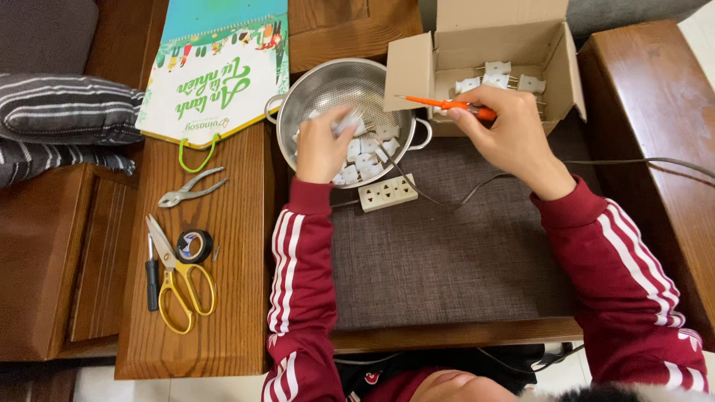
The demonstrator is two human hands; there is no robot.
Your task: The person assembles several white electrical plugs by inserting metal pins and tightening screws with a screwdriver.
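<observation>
My left hand (322, 145) reaches into a metal colander (313, 89) and pinches a small white plug part (347, 120) over several more white plug parts (365, 158) lying in it. My right hand (509, 132) holds an orange-handled screwdriver (447, 105), its tip pointing left toward the colander. Just behind that hand stands an open cardboard box (494, 33) with a few white plugs (497, 76) inside. Both sleeves are dark red with white stripes.
A white power strip (388, 193) with a grey cable (633, 161) lies on the dark mat (447, 260). On the wooden bench (238, 313) at left lie pliers (188, 188), yellow-handled scissors (179, 283), black tape (195, 246), a small black screwdriver (152, 279) and a paper bag (216, 67). Striped cushions (67, 112) sit far left.
</observation>
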